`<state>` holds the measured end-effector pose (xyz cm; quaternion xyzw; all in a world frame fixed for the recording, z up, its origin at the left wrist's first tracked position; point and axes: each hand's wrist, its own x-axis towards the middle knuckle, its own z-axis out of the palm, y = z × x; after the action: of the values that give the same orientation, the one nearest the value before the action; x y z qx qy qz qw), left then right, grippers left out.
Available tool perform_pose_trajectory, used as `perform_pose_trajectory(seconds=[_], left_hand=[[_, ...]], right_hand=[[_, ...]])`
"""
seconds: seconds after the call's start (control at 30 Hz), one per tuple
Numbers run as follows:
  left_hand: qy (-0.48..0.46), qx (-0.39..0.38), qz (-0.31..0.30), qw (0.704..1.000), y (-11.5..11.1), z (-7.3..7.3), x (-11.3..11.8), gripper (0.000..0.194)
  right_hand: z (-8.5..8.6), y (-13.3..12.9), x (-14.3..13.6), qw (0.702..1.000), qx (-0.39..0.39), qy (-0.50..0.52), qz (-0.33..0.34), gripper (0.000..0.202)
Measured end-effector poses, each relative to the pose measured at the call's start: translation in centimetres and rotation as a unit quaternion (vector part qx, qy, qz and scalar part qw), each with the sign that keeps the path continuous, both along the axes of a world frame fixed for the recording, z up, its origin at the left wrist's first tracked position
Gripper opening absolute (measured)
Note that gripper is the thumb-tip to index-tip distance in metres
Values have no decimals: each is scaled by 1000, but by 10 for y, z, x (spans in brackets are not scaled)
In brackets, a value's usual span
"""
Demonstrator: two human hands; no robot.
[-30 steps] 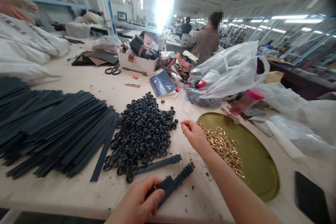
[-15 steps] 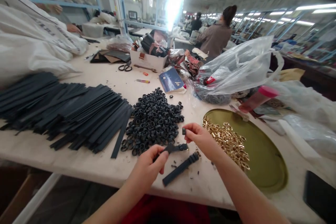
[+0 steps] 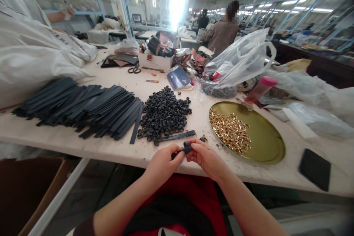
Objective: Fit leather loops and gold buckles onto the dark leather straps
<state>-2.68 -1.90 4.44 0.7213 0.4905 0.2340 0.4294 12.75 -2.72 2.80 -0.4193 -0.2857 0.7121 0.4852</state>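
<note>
At the far left a large white sack (image 3: 35,66) slumps over the table (image 3: 116,147), and beside it dark flat strips (image 3: 94,107) lie fanned in a thick heap, with 1 strip set slightly apart at the right edge. Behind them are black-handled scissors (image 3: 134,69) and, further right, a white box (image 3: 155,62) full of odds and ends. Next comes a mound of small black loops (image 3: 166,112); a dark band (image 3: 178,136) lies flat just in front of it, pointing right. At the table's near edge the left hand (image 3: 163,159) pinches a short dark strap (image 3: 187,150) (much of it hidden by the fingers). The right hand (image 3: 203,155) meets it there, its fingertips closed on 1 black loop (image 3: 186,143) at the strap's upper side; whether the loop is around the strap, I cannot tell. Right of the 2 hands, gold buckles (image 3: 228,129) cover the left part of an oval gold tray (image 3: 268,136). A dark flat rectangular object (image 3: 315,169) lies at the far right.
</note>
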Motion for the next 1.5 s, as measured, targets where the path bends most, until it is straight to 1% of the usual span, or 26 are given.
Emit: perform_pose_trajectory(seconds=[0.1, 0.17, 0.23, 0.3, 0.33, 0.4, 0.5, 0.53, 0.6, 0.73, 0.83, 1.0, 1.07, 1.13, 1.27, 1.33, 1.43, 1.5], left_hand=[[16, 9, -18, 1000, 0, -1, -1, 25], [10, 0, -18, 1000, -1, -2, -3, 25], [-3, -15, 3, 1000, 0, -4, -5, 27], [-10, -30, 29, 999, 2, -5, -8, 29], [-9, -35, 31, 999, 4, -6, -9, 29], [8, -32, 14, 999, 8, -7, -10, 29], [49, -19, -26, 998, 15, -9, -12, 28], [62, -20, -37, 997, 18, -10, -13, 28], [80, -29, -58, 995, 23, -10, -14, 28], [102, -44, -95, 989, 33, -10, -17, 26], [121, -54, -104, 986, 39, -11, -17, 26], [128, -70, -116, 982, 44, -14, -16, 26], [122, -70, -120, 983, 45, -16, -17, 25], [128, -65, -122, 982, 45, -16, -19, 24], [141, -51, -134, 980, 42, -12, -20, 24], [136, -41, -133, 981, 37, -8, -19, 25], [127, -22, -122, 984, 26, -2, -18, 27], [137, -4, -111, 984, 17, 1, -17, 28]], right_hand=[[-2, 0, 2, 1000, -1, -13, 11, 18], [-4, 0, 2, 1000, -18, -12, 2, 19], [-7, 0, -1, 999, -28, 3, -20, 21], [-9, -1, -5, 999, -14, -5, -43, 23], [-11, -1, -8, 998, 4, -27, -51, 24], [-14, -1, -10, 991, 50, -103, -63, 26], [-19, 1, -9, 965, 109, -232, -58, 27], [-21, 2, -8, 957, 119, -259, -49, 28], [-25, 5, -5, 952, 122, -281, -30, 30], [-31, 12, -4, 966, 81, -246, -1, 31], [-36, 17, -5, 975, 55, -217, 14, 32], [-43, 20, -6, 978, 42, -206, 14, 33], [-43, 19, -7, 978, 38, -204, 5, 33], [-42, 17, -7, 975, 50, -217, 7, 34], [-40, 10, -6, 959, 105, -263, 24, 33], [-38, 6, -8, 962, 100, -255, 14, 33], [-33, -1, -13, 972, 68, -223, -2, 35], [-30, -6, -16, 966, 77, -245, -13, 36]])
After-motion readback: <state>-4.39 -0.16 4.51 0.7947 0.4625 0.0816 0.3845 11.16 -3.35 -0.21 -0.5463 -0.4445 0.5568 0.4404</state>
